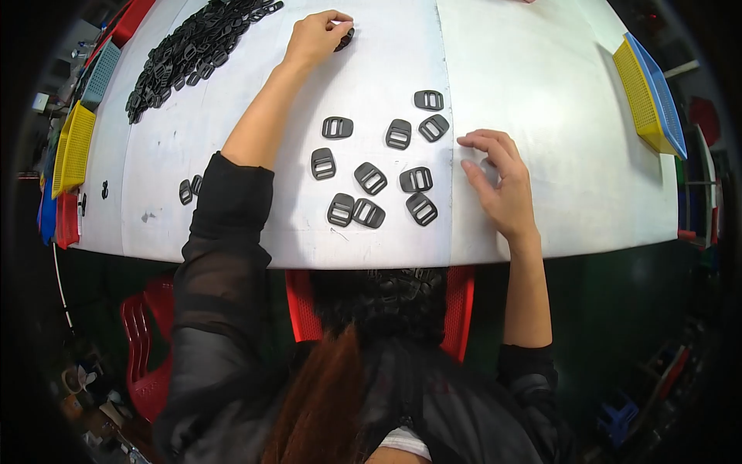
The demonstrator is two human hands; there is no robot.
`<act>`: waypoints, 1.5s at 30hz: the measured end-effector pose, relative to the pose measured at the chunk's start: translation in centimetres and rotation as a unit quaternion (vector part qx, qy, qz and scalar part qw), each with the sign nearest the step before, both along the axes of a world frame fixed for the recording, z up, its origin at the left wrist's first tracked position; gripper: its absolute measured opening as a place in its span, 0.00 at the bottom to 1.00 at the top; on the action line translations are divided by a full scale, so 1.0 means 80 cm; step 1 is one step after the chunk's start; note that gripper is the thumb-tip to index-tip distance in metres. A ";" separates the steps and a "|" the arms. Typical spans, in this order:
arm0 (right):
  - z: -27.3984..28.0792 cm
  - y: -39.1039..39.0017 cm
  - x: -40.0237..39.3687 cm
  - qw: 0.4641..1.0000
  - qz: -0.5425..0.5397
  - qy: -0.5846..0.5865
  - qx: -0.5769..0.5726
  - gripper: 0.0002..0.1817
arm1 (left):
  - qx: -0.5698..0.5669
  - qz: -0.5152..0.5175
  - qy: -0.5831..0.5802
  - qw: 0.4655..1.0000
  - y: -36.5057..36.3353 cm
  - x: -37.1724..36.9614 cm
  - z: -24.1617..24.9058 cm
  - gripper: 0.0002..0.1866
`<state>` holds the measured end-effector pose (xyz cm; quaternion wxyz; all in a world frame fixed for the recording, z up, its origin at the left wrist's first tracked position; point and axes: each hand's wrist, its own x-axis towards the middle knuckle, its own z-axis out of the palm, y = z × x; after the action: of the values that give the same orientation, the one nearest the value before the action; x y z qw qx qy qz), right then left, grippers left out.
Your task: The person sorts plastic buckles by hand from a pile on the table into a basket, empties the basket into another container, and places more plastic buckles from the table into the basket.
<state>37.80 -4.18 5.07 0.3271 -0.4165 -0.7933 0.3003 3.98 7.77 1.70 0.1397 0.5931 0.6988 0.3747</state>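
Observation:
At the top of the white table (533, 209), my left hand (318, 37) pinches a black buckle (347, 39), which is partly hidden by the fingers. Several black plastic buckles (371, 179) lie flat and spread out in front of me, between my two arms. Just right of them, my right hand (498, 179) hovers with thumb and fingers apart, nothing between them. A large pile of the same black buckles (193, 54) lies at the upper left, beyond my left forearm.
Yellow basket (73, 149), green basket (100, 75) and red bin (68, 218) line the left edge. A yellow basket (640, 97) with a blue one stands at the right edge. Two buckles (185, 191) lie by my left sleeve. A red container (457, 309) is below the front edge.

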 end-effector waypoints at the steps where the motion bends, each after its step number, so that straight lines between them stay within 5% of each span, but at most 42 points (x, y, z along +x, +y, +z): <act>1: -0.004 0.007 -0.002 1.000 0.003 -0.009 0.007 0.15 | -0.041 0.013 -0.005 0.999 -0.011 -0.004 0.003 0.14; 4: -0.018 0.038 -0.019 0.995 0.024 -0.050 0.083 0.18 | 0.067 -0.011 0.294 0.953 -0.038 -0.028 -0.007 0.16; 8: -0.045 0.068 -0.055 0.977 0.050 -0.158 0.132 0.27 | -0.013 -0.142 0.074 0.987 -0.090 -0.009 -0.009 0.21; 9: -0.053 0.066 -0.065 0.969 0.066 -0.182 0.155 0.29 | 0.006 -0.138 0.220 0.966 -0.109 0.002 -0.023 0.22; 11: -0.060 0.048 -0.076 0.954 0.099 -0.197 0.205 0.32 | 0.033 -0.186 0.163 0.968 -0.150 0.023 -0.024 0.21; 20: -0.033 -0.115 -0.033 0.961 0.218 -0.128 0.112 0.28 | 0.021 -0.244 0.011 0.969 -0.351 0.116 0.002 0.21; 24: -0.006 -0.179 0.011 0.953 0.270 -0.134 0.029 0.22 | -0.072 -0.275 -0.120 0.951 -0.441 0.127 0.035 0.18; 26: -0.002 -0.195 0.041 0.967 0.241 -0.066 -0.041 0.21 | -0.023 -0.206 -0.203 0.957 -0.477 0.099 0.028 0.15; 30: -0.044 -0.228 0.095 0.993 -0.103 0.039 -0.047 0.26 | 0.021 0.114 -0.331 0.936 -0.555 0.052 -0.041 0.20; 33: -0.130 -0.270 0.128 0.923 -0.130 0.109 -0.346 0.27 | -0.147 0.061 -0.418 0.894 -0.600 0.089 -0.112 0.39; 34: -0.139 -0.281 0.130 0.867 -0.091 0.105 -0.479 0.28 | -0.195 -0.004 -0.518 0.833 -0.602 0.120 -0.099 0.41; 35: -0.148 -0.285 0.136 0.834 -0.104 0.151 -0.521 0.28 | -0.157 0.055 -0.544 0.823 -0.610 0.135 -0.119 0.42; 40: -0.129 -0.313 0.144 0.917 -0.060 0.195 -0.342 0.27 | -0.076 0.064 -0.608 0.788 -0.645 0.144 -0.115 0.47; 45: -0.044 -0.307 0.119 0.924 -0.008 0.252 -0.289 0.35 | -0.051 0.063 -0.591 0.803 -0.627 0.125 -0.038 0.47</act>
<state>47.31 -28.77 1.55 0.3845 -0.4101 -0.5600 0.6087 13.97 -42.41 -1.34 0.5319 0.2037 0.5349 0.6241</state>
